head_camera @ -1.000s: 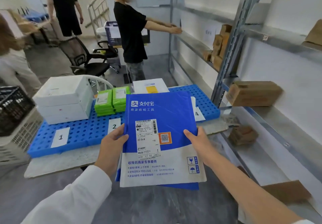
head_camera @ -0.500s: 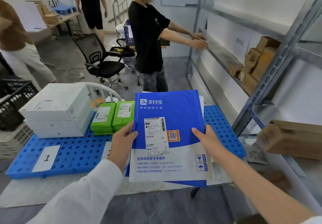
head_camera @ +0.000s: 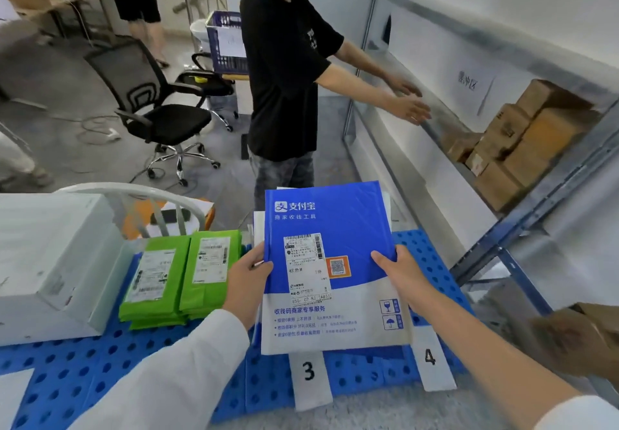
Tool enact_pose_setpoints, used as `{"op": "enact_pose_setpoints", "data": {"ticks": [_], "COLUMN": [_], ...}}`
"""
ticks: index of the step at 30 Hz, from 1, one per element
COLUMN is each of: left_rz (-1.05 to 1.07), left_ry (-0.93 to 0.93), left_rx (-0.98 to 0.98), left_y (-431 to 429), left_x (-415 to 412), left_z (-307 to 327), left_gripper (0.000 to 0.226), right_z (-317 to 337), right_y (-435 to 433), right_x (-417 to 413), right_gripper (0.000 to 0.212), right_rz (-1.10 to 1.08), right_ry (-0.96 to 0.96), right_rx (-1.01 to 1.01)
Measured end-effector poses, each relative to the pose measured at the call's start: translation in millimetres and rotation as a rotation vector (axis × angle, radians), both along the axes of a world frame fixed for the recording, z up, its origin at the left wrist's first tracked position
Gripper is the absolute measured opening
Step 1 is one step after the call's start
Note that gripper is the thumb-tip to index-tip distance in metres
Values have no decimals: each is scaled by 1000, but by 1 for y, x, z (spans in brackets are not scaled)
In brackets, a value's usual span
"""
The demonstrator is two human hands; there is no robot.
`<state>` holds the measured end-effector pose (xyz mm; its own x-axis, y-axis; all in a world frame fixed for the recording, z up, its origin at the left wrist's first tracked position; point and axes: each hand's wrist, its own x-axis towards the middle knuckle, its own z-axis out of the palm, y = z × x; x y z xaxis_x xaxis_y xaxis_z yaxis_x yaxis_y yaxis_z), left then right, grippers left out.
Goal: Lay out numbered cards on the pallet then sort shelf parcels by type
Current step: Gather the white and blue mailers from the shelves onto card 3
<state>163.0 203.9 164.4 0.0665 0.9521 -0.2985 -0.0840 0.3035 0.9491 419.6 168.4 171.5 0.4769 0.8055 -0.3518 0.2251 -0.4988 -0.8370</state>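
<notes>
Spanning the near scene, the blue pallet [head_camera: 83,372] has a blue-and-white mailer [head_camera: 335,228] held over its middle.
White box [head_camera: 50,262] left, green parcels [head_camera: 181,279] just right of it; the mailer overlaps card 3 [head_camera: 310,376], card 4 [head_camera: 432,362] further right. Left hand [head_camera: 246,282] and right hand [head_camera: 402,272] each grip one side edge.

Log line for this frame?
phase: sorting | left hand: holds blue mailer left edge | right hand: holds right edge | position: over card 3
</notes>
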Motion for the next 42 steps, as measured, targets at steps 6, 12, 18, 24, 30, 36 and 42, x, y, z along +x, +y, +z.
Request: {"op": "enact_pose_setpoints", "data": {"ticks": [6,12,18,24,30,36,42], "left_rz": [22,73,129,128,8,-542,-807], "left_ry": [62,146,204,292,608,981,1113], "left_rx": [-77,-138,-156,-183,56,465,722], "left_y": [41,58,66,81,102,121,129], "left_x": [17,23,20,22,33,81,138], "left_z": [-21,-40,-54,-67,-56,-20,-19], "left_gripper": [22,27,31,19,29,40,45], "right_z": [-32,-63,-81,-88,-61,-6,-7], "right_y": [50,79,105,121,140,136,90], "right_x": [15,20,15,11,22,35,72], "right_gripper": [33,35,34,31,29,44,53], "right_rz": [68,188,235,225,442,735,581], "right_ry": [-7,-40,-6,17,-493,-773,-698], "right_rx": [-65,-133,-184,-206,21,-128,-290]}}
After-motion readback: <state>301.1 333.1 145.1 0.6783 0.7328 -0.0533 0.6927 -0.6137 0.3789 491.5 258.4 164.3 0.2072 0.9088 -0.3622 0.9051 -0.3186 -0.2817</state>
